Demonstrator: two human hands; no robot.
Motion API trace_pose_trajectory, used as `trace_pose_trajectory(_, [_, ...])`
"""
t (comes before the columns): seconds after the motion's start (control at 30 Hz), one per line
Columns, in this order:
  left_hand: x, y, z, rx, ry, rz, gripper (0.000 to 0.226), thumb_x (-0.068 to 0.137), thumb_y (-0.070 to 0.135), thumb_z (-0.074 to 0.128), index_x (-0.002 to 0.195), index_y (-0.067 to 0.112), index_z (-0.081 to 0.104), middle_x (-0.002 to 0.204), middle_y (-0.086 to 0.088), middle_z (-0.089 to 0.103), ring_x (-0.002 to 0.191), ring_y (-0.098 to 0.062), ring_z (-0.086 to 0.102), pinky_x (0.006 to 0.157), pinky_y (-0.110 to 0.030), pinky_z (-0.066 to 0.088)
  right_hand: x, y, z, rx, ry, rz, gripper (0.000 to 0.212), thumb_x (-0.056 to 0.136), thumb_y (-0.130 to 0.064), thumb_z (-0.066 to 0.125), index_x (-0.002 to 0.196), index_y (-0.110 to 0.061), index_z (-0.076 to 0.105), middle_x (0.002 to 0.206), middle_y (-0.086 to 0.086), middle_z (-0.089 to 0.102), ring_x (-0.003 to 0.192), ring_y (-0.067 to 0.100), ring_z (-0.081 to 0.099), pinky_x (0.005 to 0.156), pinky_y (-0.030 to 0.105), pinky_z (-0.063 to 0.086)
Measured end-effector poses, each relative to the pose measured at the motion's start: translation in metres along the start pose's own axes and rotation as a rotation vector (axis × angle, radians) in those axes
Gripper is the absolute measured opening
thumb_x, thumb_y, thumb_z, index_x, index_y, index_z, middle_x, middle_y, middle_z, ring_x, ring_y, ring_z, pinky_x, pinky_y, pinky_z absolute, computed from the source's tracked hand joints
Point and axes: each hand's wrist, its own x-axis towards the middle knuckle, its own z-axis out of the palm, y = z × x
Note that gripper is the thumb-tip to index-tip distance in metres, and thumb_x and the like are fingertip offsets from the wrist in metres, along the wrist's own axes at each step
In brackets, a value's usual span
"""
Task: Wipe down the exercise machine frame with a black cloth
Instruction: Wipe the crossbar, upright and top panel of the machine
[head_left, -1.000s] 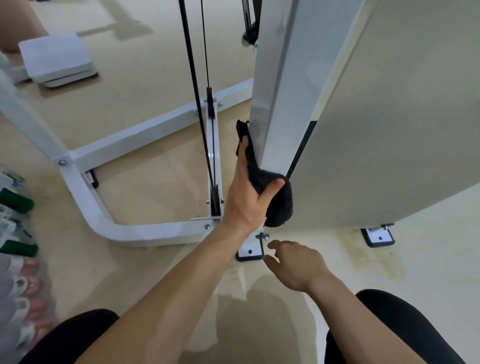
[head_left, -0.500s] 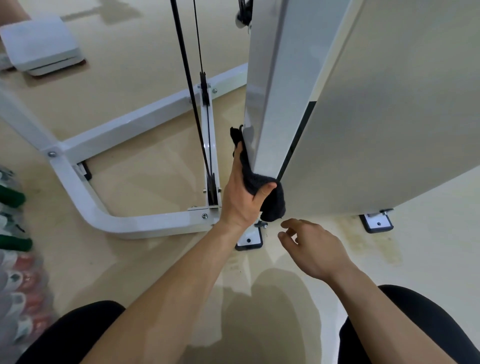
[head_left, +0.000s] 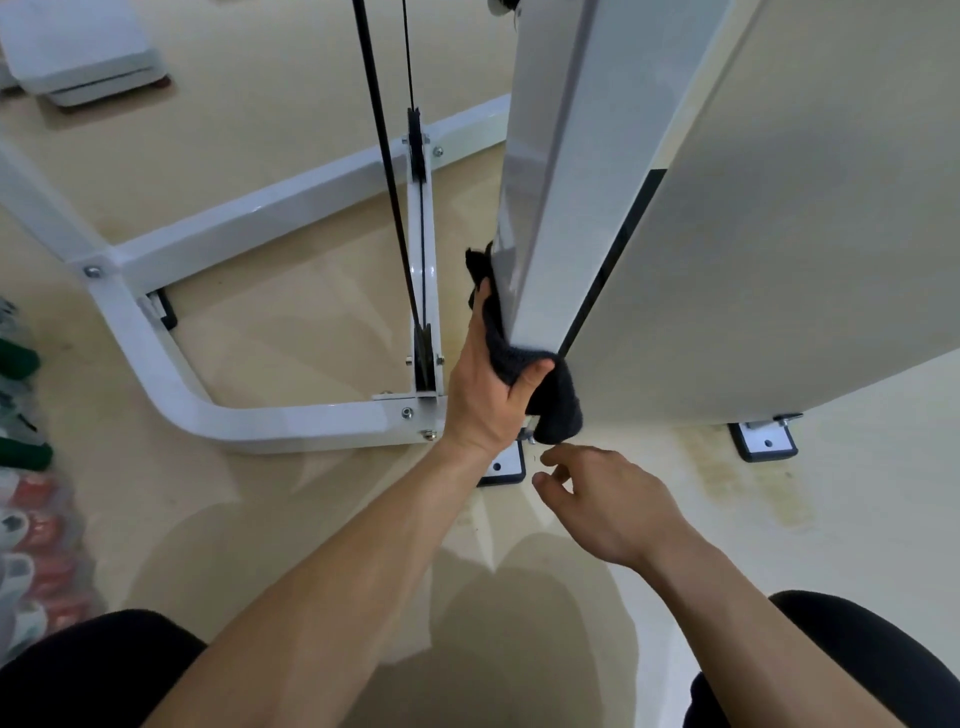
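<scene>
My left hand (head_left: 488, 395) grips a black cloth (head_left: 558, 402) and holds it wrapped round the bottom corner of the white upright panel (head_left: 550, 208) of the exercise machine. The cloth runs up the panel's left edge and hangs down in a bunch below the corner. My right hand (head_left: 608, 499) hovers just below the cloth, fingers loosely curled and holding nothing. The machine's white base tube (head_left: 249, 415) curves across the floor to the left.
Two black cables (head_left: 387, 182) run down to a pulley bracket (head_left: 423, 358) beside my left hand. Black foot plates (head_left: 763, 441) sit under the panel. A white padded platform (head_left: 78, 47) lies at the far left. Bottles and coloured items (head_left: 26, 493) line the left edge. My knees are at the bottom.
My left hand with the cloth has slid down the panel's edge to its bottom corner. My right hand has moved a little up, close under the cloth.
</scene>
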Motion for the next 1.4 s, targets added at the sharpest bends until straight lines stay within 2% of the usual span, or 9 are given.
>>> trace_pose_trajectory(0.07, [-0.015,-0.023,0.004,0.01,-0.005,-0.068,0.099,0.084,0.071,0.057,0.155,0.009,0.027,0.155,-0.009,0.042,0.141,-0.019,0.042,0.114,-0.03,0.037,0.006,0.0,-0.003,-0.039,-0.004,-0.004,0.037,0.097,-0.054,0.037,0.124,-0.037,0.056,0.121,-0.015,0.064,0.11,0.016,0.059,0.077,0.032,0.043])
trace_pose_trajectory(0.2, [-0.028,-0.065,0.015,0.096,-0.015,-0.137,0.102,0.083,0.081,0.046,0.154,0.011,0.029,0.151,-0.01,0.047,0.132,-0.024,0.049,0.107,-0.022,0.04,0.022,0.003,0.004,-0.098,-0.066,0.049,0.038,0.096,-0.053,0.037,0.122,-0.035,0.057,0.113,-0.008,0.065,0.103,0.022,0.061,0.074,0.033,0.043])
trace_pose_trajectory(0.33, [-0.044,-0.077,0.02,0.142,-0.065,-0.217,0.098,0.078,0.067,0.051,0.158,0.02,0.02,0.146,-0.007,0.052,0.122,-0.031,0.056,0.098,-0.034,0.047,0.025,0.005,0.017,-0.177,-0.151,0.086,0.041,0.096,-0.056,0.034,0.123,-0.033,0.056,0.115,-0.008,0.065,0.105,0.022,0.06,0.076,0.035,0.043])
trace_pose_trajectory(0.6, [-0.017,-0.046,0.023,-0.029,0.136,0.077,0.083,0.092,0.056,0.057,0.154,0.014,0.022,0.158,0.0,0.03,0.142,0.01,0.027,0.109,-0.005,0.025,0.04,-0.002,0.045,-0.106,-0.219,0.096,0.037,0.095,-0.051,0.036,0.119,-0.033,0.058,0.116,-0.005,0.064,0.096,0.02,0.057,0.074,0.034,0.042])
trace_pose_trajectory(0.77, [-0.027,-0.087,0.027,-0.045,0.109,0.088,0.085,0.089,0.049,0.063,0.151,0.001,0.027,0.156,-0.004,0.037,0.145,0.0,0.03,0.114,-0.015,0.027,0.059,-0.008,0.069,-0.098,-0.239,0.087,0.033,0.095,-0.045,0.038,0.106,-0.025,0.062,0.104,-0.002,0.062,0.089,0.022,0.056,0.066,0.033,0.039])
trace_pose_trajectory(0.9, [-0.051,-0.122,0.027,0.152,-0.005,-0.074,0.087,0.082,0.055,0.058,0.153,0.024,0.019,0.155,-0.006,0.041,0.136,-0.016,0.043,0.106,-0.021,0.038,0.063,0.0,0.086,-0.127,-0.287,0.107,0.033,0.094,-0.044,0.039,0.097,-0.021,0.063,0.093,-0.002,0.061,0.084,0.022,0.057,0.061,0.031,0.037])
trace_pose_trajectory(1.07, [-0.061,-0.137,0.016,0.393,-0.214,-0.24,0.102,0.082,0.053,0.071,0.159,0.017,0.014,0.162,-0.003,0.031,0.145,-0.022,0.036,0.117,-0.033,0.03,0.06,0.007,0.079,-0.111,-0.332,0.107,0.036,0.096,-0.047,0.04,0.1,-0.021,0.064,0.097,-0.001,0.064,0.091,0.022,0.059,0.074,0.034,0.047])
trace_pose_trajectory(1.3, [-0.04,-0.091,0.019,0.159,-0.066,-0.117,0.096,0.083,0.055,0.064,0.157,0.017,0.016,0.159,-0.009,0.035,0.139,-0.027,0.042,0.108,-0.041,0.043,0.061,0.019,0.074,-0.02,-0.254,0.103,0.03,0.094,-0.043,0.04,0.067,-0.031,0.047,0.08,-0.009,0.056,0.073,0.016,0.051,0.063,0.032,0.041])
trace_pose_trajectory(1.4, [-0.039,-0.09,0.024,0.117,0.012,-0.022,0.09,0.08,0.062,0.06,0.151,0.025,0.019,0.158,-0.011,0.037,0.14,-0.026,0.043,0.105,-0.04,0.045,0.058,0.028,0.088,0.005,-0.312,0.123,0.026,0.096,-0.045,0.041,0.092,-0.03,0.063,0.092,-0.007,0.064,0.081,0.013,0.059,0.074,0.034,0.051])
